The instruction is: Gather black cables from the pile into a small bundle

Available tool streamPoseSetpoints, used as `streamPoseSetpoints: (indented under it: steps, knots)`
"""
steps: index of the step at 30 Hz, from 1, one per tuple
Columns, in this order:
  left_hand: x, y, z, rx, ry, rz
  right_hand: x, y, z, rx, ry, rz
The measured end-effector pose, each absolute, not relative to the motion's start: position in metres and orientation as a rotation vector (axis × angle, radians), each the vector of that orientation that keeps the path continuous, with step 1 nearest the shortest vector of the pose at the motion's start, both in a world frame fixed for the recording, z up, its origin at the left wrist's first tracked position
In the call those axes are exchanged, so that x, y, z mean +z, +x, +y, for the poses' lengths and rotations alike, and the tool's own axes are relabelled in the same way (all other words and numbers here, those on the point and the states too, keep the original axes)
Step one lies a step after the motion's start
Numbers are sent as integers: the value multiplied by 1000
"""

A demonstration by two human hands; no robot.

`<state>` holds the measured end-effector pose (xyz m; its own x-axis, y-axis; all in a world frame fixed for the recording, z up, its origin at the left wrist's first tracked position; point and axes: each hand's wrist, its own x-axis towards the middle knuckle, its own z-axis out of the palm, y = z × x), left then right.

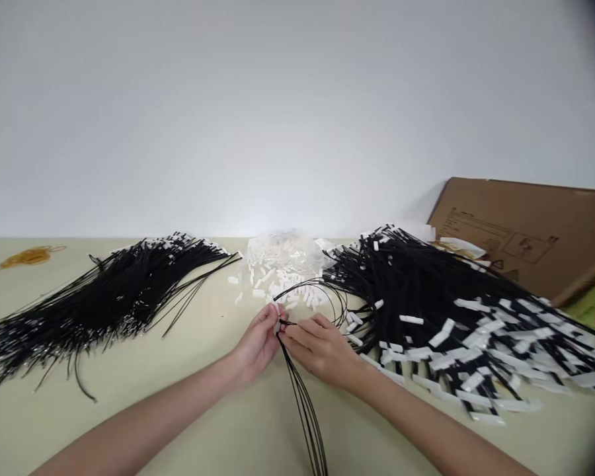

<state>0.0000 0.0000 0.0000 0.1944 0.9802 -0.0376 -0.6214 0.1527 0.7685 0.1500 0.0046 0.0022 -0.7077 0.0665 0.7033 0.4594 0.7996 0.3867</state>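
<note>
the person sat or stood, i couldn't tell which, with both hands close together over the middle of the pale table (228, 436). the left hand (258, 344) was pinched on a small white piece (277, 309), and the right hand (320, 347), just beside it, had thumb and fingers closed on thin black wires (307, 413). those wires hung from between the hands and ran toward the near edge, out of view, while others looped up and off to the right. just beyond the fingertips lay loose white pieces (297, 291), and past them a clear plastic bag (285, 248) near the wall (297, 119), where the table's far edge ended. the right side was tight: a heap of white-tipped wires (406, 284) spread close to the right forearm, and beyond it a cardboard sheet or box (520, 231) slanted at the far right. on the left there was more room, a wide strip of tabletop separating the left forearm from another black bundle (129, 284), which ran out past the left edge of view. yellow bands (27, 256) lay at the far left.
</note>
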Motion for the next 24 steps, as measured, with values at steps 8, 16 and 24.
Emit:
streamPoseSetpoints:
  steps: [8,16,24]
  knots:
    - [1,2,-2,1226,658,612,2,147,0,-664,-403,-2232]
    - [2,2,-4,1193,686,589,0,148,1,-651,-414,-2234]
    - [3,2,-4,1194,697,590,3,146,-5,-343,-541,-2199]
